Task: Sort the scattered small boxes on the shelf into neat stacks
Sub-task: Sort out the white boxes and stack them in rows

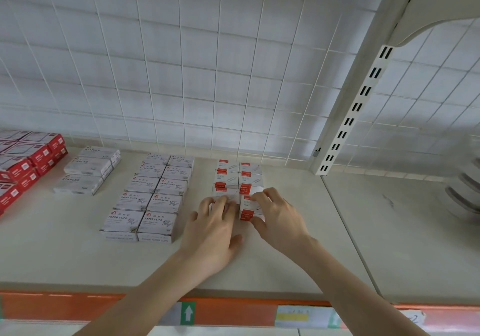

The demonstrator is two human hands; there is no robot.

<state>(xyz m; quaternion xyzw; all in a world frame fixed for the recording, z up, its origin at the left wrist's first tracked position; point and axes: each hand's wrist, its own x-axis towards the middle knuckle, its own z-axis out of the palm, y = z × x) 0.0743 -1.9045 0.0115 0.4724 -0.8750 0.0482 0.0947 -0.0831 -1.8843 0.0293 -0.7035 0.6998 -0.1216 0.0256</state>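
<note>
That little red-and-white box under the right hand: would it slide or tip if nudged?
Probably slides rather than tips: the red-and-white box is low and flat-faced, and the shelf looks smooth. Likely stiff cardboard, since its edges look crisp. Seemingly light: the right hand pinches it with just fingers and thumb.

The left hand (211,221) hides most of a small white and red cardboard box (228,192). The right hand (278,219) hides part of the next box (246,208). Grey shapes (465,195) far right are blurry.
</note>
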